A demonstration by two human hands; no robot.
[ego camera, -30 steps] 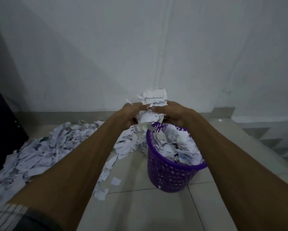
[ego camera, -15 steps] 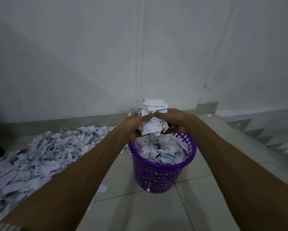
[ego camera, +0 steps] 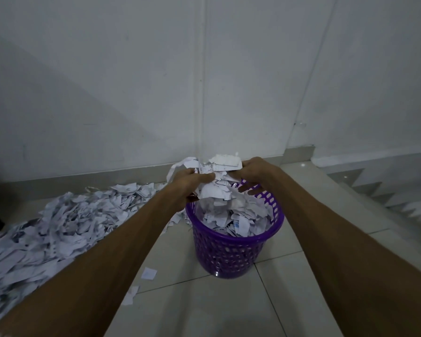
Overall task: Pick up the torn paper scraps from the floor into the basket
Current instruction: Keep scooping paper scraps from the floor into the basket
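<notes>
A purple perforated basket (ego camera: 231, 251) stands on the tiled floor, filled to near its rim with white torn paper scraps (ego camera: 238, 220). Right above its far rim, my left hand (ego camera: 187, 183) and my right hand (ego camera: 253, 173) hold a bunch of scraps (ego camera: 219, 176) between them, fingers curled around it from both sides. Some pieces hang down from the bunch toward the basket. A large heap of scraps (ego camera: 58, 227) covers the floor to the left of the basket.
A few single scraps (ego camera: 148, 273) lie on the tiles in front of the basket's left side. A white wall with a grey skirting (ego camera: 107, 176) runs behind. Steps with a zigzag edge (ego camera: 384, 198) drop away at the right.
Both hands have carried the bunch of scraps rightward from the heap to above the basket. Their grip has loosened a little and pieces now hang lower over the rim.
</notes>
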